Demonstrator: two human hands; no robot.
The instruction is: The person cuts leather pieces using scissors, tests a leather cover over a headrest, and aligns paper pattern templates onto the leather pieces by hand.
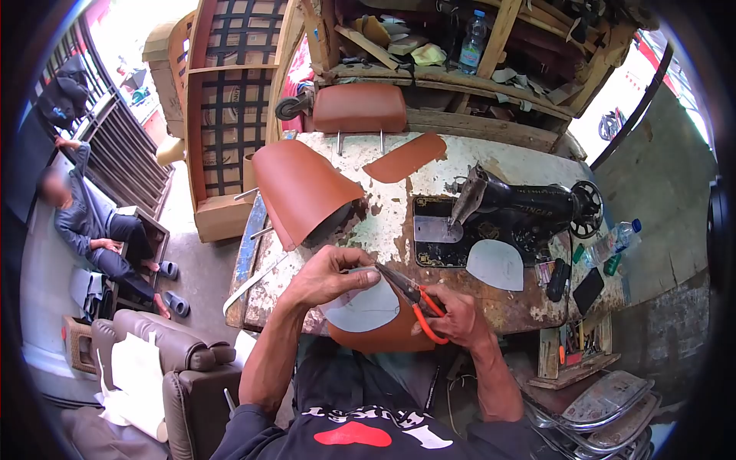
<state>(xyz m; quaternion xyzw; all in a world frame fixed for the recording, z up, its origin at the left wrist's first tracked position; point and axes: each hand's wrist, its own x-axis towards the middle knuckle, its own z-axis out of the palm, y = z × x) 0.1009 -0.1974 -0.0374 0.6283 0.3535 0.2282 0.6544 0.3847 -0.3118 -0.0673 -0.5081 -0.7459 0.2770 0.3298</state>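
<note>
My left hand [335, 276] pinches the upper edge of a pale paper piece [364, 309] that lies over a brown leather piece [383, 335] at the table's front edge. My right hand [458, 313] is closed round the orange handles of the scissors [422, 302]. Their dark blades point up and left, touching the edge of the pieces beside my left fingertips. Behind, a curved brown leather sheet [303, 188] and a flat leather strip [405, 158] rest on the worn table. A second pale pattern piece [495, 264] lies at the front of the black sewing machine [521, 208].
A brown headrest [359, 108] stands at the table's back, below a cluttered wooden shelf [452, 77]. Bottles and a dark phone [588, 291] lie at the right. An open drawer [575, 349] juts out below. A person [100, 222] sits at the far left.
</note>
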